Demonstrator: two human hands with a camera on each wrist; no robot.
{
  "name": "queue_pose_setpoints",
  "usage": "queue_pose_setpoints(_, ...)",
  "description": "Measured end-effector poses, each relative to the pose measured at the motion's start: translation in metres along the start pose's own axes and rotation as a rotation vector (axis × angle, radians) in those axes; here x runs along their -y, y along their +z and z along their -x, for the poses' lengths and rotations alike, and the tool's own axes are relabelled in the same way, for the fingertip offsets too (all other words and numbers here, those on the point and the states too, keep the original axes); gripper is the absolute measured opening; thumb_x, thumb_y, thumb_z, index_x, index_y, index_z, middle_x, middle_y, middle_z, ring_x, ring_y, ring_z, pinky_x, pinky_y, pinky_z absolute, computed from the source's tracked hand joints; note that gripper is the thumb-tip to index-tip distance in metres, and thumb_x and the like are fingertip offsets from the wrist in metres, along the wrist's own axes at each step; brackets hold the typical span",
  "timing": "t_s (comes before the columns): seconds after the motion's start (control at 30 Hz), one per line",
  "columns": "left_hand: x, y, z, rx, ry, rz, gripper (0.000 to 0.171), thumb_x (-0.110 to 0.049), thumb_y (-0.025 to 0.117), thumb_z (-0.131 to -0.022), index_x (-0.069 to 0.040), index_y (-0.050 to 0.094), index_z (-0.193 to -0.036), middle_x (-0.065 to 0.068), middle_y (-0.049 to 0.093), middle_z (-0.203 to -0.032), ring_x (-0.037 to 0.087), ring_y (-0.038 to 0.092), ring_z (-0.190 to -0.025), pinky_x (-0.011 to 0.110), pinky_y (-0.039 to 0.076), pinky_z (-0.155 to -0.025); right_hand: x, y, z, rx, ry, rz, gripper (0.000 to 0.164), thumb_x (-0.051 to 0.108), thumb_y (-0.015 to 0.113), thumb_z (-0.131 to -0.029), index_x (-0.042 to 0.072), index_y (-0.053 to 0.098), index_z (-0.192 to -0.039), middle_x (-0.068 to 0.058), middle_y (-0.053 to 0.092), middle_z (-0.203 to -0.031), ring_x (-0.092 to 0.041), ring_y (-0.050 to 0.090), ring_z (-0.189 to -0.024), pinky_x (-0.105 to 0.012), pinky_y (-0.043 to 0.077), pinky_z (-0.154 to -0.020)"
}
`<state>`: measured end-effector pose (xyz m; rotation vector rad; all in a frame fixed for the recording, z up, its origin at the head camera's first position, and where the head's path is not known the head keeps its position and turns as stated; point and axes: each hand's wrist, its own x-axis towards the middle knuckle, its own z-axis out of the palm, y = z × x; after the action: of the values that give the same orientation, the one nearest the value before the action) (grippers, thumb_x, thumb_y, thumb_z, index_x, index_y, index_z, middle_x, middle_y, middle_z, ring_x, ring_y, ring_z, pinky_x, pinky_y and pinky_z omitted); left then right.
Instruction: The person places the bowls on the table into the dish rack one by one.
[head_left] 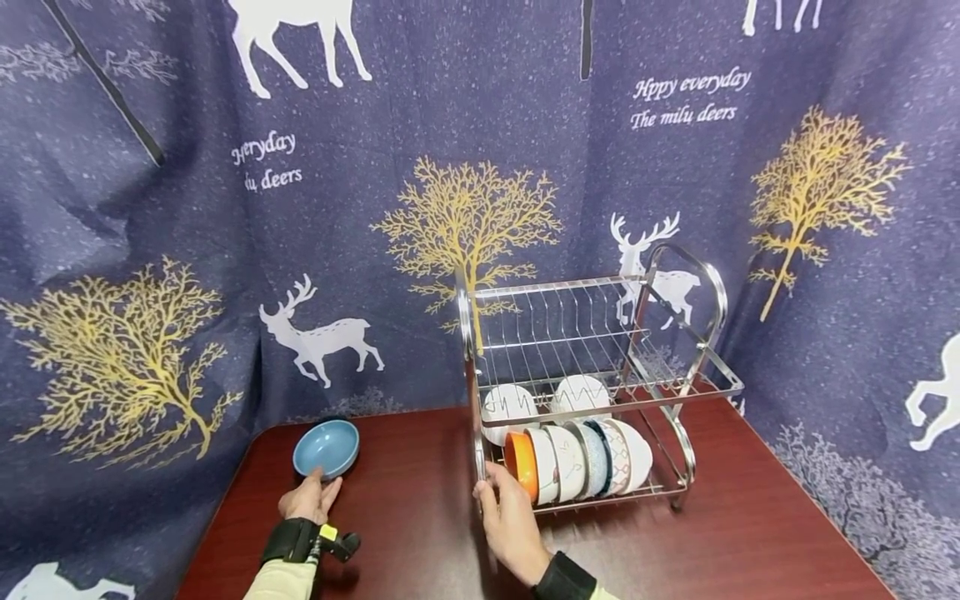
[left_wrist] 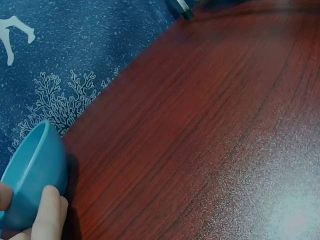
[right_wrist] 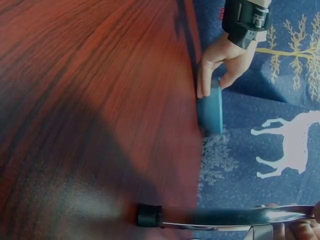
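A small blue bowl (head_left: 327, 448) is at the back left of the dark red table. My left hand (head_left: 306, 498) pinches its near rim, thumb over the edge and fingers against the outside; the left wrist view shows these fingers (left_wrist: 48, 212) on the bowl's outer wall. To the right stands a two-tier chrome dish rack (head_left: 572, 412). With my right hand (head_left: 512, 523) I grip its left front post, and the right wrist view shows that metal post (right_wrist: 210, 216) with a black foot. On the lower tier, an orange bowl (head_left: 521, 463) stands just beside my right hand.
Several patterned bowls (head_left: 567, 463) stand on edge in a row on the lower tier, with two white bowls (head_left: 510, 410) behind them. The upper tier (head_left: 555, 342) is a wire shelf. A purple curtain (head_left: 420, 100) with deer and trees hangs behind the table (head_left: 405, 500).
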<state>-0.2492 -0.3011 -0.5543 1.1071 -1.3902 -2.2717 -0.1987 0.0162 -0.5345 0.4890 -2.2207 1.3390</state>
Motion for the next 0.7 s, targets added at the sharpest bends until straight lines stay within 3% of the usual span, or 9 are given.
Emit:
queue_pose_setpoints(0.2,-0.001,-0.004,-0.001,-0.008,-0.025,0.003,0.056,-0.007,0.051,-0.094,0.011,0.027,-0.140,0.013,0.058,-0.083,0.010,0.067,-0.065,0.025,0.051,-0.081,0.000,0.000,0.000,0.038,0.033,-0.009,0.020,0.004,0.060,-0.092,0.004,0.059,-0.112,0.007,0.063,-0.078,-0.001,0.055,-0.072,-0.026,0.049,-0.072)
queue_pose_setpoints(0.4,0.000,-0.005,0.004,0.018,-0.038,0.041,0.059,-0.005,0.050,-0.093,0.010,0.022,-0.143,0.023,0.047,-0.119,0.010,0.065,-0.069,0.027,0.050,-0.085,0.000,0.000,0.001,0.039,0.032,-0.006,0.020,0.005,0.059,-0.093,0.003,0.059,-0.112,0.008,0.063,-0.078,-0.001,0.055,-0.072,-0.028,0.049,-0.074)
queue_pose_setpoints(0.47,0.000,-0.005,0.005,0.035,-0.032,0.054,0.058,-0.004,0.050,-0.093,0.010,0.023,-0.142,0.022,0.051,-0.113,0.010,0.064,-0.069,0.027,0.050,-0.086,0.000,0.000,0.002,0.043,0.037,-0.011,0.020,0.005,0.059,-0.093,0.003,0.059,-0.112,0.007,0.063,-0.078,-0.001,0.055,-0.072,-0.027,0.049,-0.073)
queue_pose_setpoints(0.6,-0.001,-0.004,0.009,0.088,-0.006,0.062,0.056,-0.004,0.050,-0.092,0.010,0.025,-0.140,0.009,0.059,-0.081,0.012,0.066,-0.072,0.028,0.051,-0.085,-0.002,0.000,0.001,0.037,0.033,-0.005,0.021,0.005,0.059,-0.093,0.002,0.059,-0.113,0.008,0.063,-0.078,-0.001,0.055,-0.071,-0.026,0.049,-0.073)
queue_pose_setpoints(0.7,0.000,-0.002,0.013,0.128,0.003,0.050,0.059,-0.004,0.049,-0.091,0.011,0.022,-0.141,0.005,0.059,-0.074,0.013,0.066,-0.074,0.029,0.051,-0.085,-0.002,-0.001,0.001,0.025,0.025,0.005,0.021,0.004,0.060,-0.092,0.003,0.059,-0.112,0.009,0.062,-0.078,-0.001,0.055,-0.072,-0.027,0.049,-0.073)
